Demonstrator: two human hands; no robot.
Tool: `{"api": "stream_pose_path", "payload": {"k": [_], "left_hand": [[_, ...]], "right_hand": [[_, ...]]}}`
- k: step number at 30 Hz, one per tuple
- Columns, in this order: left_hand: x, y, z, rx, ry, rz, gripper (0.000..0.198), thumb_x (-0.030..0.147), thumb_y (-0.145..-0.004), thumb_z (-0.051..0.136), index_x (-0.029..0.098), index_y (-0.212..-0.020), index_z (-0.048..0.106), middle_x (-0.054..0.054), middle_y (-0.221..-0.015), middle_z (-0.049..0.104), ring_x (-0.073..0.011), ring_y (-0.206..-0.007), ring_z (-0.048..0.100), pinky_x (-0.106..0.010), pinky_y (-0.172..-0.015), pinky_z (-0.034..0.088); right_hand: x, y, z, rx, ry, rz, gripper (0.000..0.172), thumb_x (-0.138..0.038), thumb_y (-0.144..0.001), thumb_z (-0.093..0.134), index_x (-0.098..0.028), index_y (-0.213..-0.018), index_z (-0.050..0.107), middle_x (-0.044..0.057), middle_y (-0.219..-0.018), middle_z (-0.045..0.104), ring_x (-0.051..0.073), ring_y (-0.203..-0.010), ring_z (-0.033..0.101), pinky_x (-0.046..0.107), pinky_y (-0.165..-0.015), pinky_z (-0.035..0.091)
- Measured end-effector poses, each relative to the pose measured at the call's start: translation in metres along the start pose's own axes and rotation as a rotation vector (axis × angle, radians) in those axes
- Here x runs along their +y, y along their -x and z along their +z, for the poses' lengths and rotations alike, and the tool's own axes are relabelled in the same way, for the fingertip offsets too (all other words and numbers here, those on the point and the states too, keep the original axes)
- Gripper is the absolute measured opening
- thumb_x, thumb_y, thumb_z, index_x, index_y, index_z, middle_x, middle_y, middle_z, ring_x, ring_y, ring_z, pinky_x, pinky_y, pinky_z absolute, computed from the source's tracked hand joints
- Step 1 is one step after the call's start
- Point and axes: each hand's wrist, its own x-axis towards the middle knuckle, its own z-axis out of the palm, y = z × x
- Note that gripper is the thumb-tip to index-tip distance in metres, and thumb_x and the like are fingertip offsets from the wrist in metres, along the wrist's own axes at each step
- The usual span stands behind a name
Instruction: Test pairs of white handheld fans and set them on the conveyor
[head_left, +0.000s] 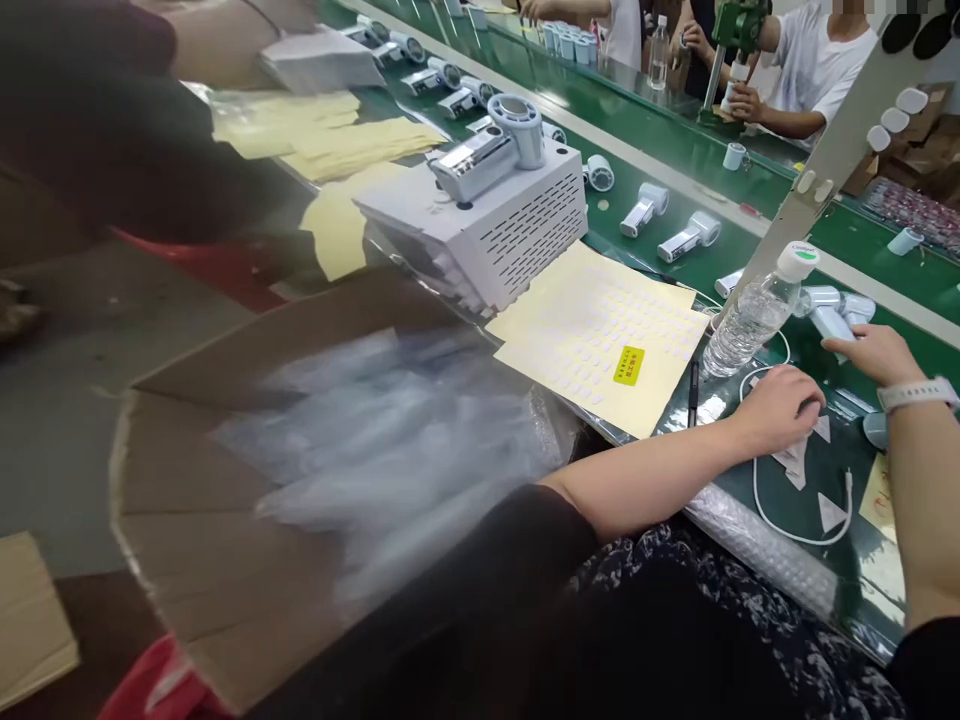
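Left hand [780, 405] lies curled and palm-down near the front edge of the green table [757, 190]. Whatever may lie under it is hidden, so I can't tell if it grips anything. A white cable [756, 495] loops beside it among pale paper triangles [829, 512]. Right hand [862, 355], open, with a white watch [919, 395] on the wrist, reaches toward white-and-chrome devices [832, 320] near the table's right end.

A water bottle [750, 315], a black pen [693, 392] and a cream sticker sheet [592, 340] lie to the left of the hands, and bubble wrap [757, 550] runs along the front edge. A white vented housing [510, 225] sits beside the sheet.

Across the table, a co-worker [817, 90] sits at a green hand press [739, 40], with cardboard boxes [907, 140] behind. A carton [187, 520] of blurred plastic stands over the grey floor [67, 400].
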Motion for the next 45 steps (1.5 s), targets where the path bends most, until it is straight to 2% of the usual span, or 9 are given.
{"api": "stream_pose_path", "payload": {"k": [2, 9, 14, 18, 24, 28, 32, 40, 45], "left_hand": [[-0.006, -0.006, 0.005, 0.039, 0.304, -0.080, 0.020, 0.034, -0.113, 0.061, 0.020, -0.116, 0.075, -0.012, -0.138, 0.082, -0.0271, -0.142, 0.073, -0.046, -0.134, 0.052], [0.008, 0.000, 0.038, 0.154, 1.266, -0.248, 0.077, 0.081, -0.085, 0.095, 0.023, -0.131, 0.076, -0.010, -0.124, 0.085, -0.0262, -0.126, 0.080, -0.044, -0.123, 0.061], [0.026, -0.010, 0.020, 0.021, 1.252, -0.409, 0.067, 0.081, -0.094, 0.088, 0.017, -0.113, 0.081, -0.010, -0.100, 0.084, -0.0233, -0.094, 0.080, -0.042, -0.099, 0.069], [0.029, -0.036, 0.006, 0.155, 1.196, -0.345, 0.062, 0.079, -0.093, 0.091, 0.018, -0.104, 0.083, -0.009, -0.103, 0.087, -0.0275, -0.111, 0.085, -0.039, -0.105, 0.067], [0.019, -0.037, -0.001, 0.229, 1.352, -0.433, 0.069, 0.088, -0.096, 0.079, 0.019, -0.099, 0.081, -0.014, -0.111, 0.090, -0.0343, -0.137, 0.083, -0.045, -0.119, 0.065], [0.016, -0.023, -0.001, 0.221, 1.387, -0.373, 0.079, 0.098, -0.093, 0.073, 0.020, -0.086, 0.071, -0.014, -0.120, 0.090, -0.0293, -0.128, 0.086, -0.040, -0.107, 0.069], [0.023, -0.020, 0.002, 0.224, 1.352, -0.348, 0.085, 0.102, -0.093, 0.069, 0.018, -0.086, 0.068, -0.014, -0.133, 0.087, -0.0277, -0.131, 0.085, -0.039, -0.108, 0.069], [0.033, -0.015, 0.000, 0.195, 1.326, -0.310, 0.082, 0.101, -0.089, 0.076, 0.019, -0.085, 0.066, -0.015, -0.141, 0.084, -0.0348, -0.149, 0.076, -0.046, -0.120, 0.065], [0.036, -0.011, 0.004, 0.202, 1.231, -0.138, 0.085, 0.096, -0.063, 0.098, 0.022, -0.077, 0.060, -0.016, -0.145, 0.084, -0.0417, -0.158, 0.070, -0.050, -0.124, 0.065]], "right_hand": [[0.006, 0.028, -0.005, 0.002, 0.032, 0.004, 0.036, -0.053, -0.098, 0.085, -0.017, -0.102, 0.086, 0.014, -0.100, 0.077, 0.035, -0.099, 0.076, 0.047, -0.087, 0.062], [-0.001, 0.154, -0.002, 0.178, -0.104, -0.249, 0.097, -0.097, -0.105, 0.042, -0.017, -0.129, 0.090, 0.031, -0.164, 0.066, 0.055, -0.158, 0.061, 0.074, -0.130, 0.052], [0.029, 0.172, -0.020, 0.027, -0.481, -0.094, 0.080, -0.086, -0.115, 0.033, -0.026, -0.143, 0.078, 0.017, -0.114, 0.086, 0.039, -0.118, 0.083, 0.059, -0.106, 0.067], [0.030, 0.173, 0.006, -0.036, -0.423, 0.129, 0.047, -0.062, -0.114, 0.055, -0.025, -0.090, 0.070, 0.007, -0.062, 0.059, 0.033, -0.072, 0.070, 0.046, -0.074, 0.057], [-0.002, 0.182, 0.047, -0.283, -0.582, 0.004, 0.031, -0.053, -0.100, 0.076, -0.026, -0.086, 0.068, 0.006, -0.074, 0.073, 0.025, -0.067, 0.067, 0.040, -0.072, 0.053], [-0.001, 0.186, 0.040, -0.344, -0.961, 0.092, 0.067, -0.087, -0.092, 0.079, -0.023, -0.110, 0.080, 0.004, -0.075, 0.075, 0.024, -0.065, 0.068, 0.039, -0.065, 0.057], [-0.004, 0.191, 0.034, -0.293, -1.315, 0.171, 0.071, -0.088, -0.075, 0.101, -0.021, -0.093, 0.083, -0.002, -0.061, 0.063, 0.017, -0.058, 0.058, 0.033, -0.057, 0.050], [-0.026, 0.203, 0.031, -0.141, -1.292, 0.082, 0.060, -0.080, -0.090, 0.096, -0.025, -0.089, 0.071, -0.005, -0.059, 0.063, 0.016, -0.054, 0.061, 0.030, -0.055, 0.054], [-0.039, 0.211, 0.033, -0.073, -1.377, 0.128, 0.057, -0.075, -0.094, 0.096, -0.027, -0.092, 0.065, -0.009, -0.056, 0.053, 0.014, -0.046, 0.054, 0.027, -0.047, 0.048]]}}
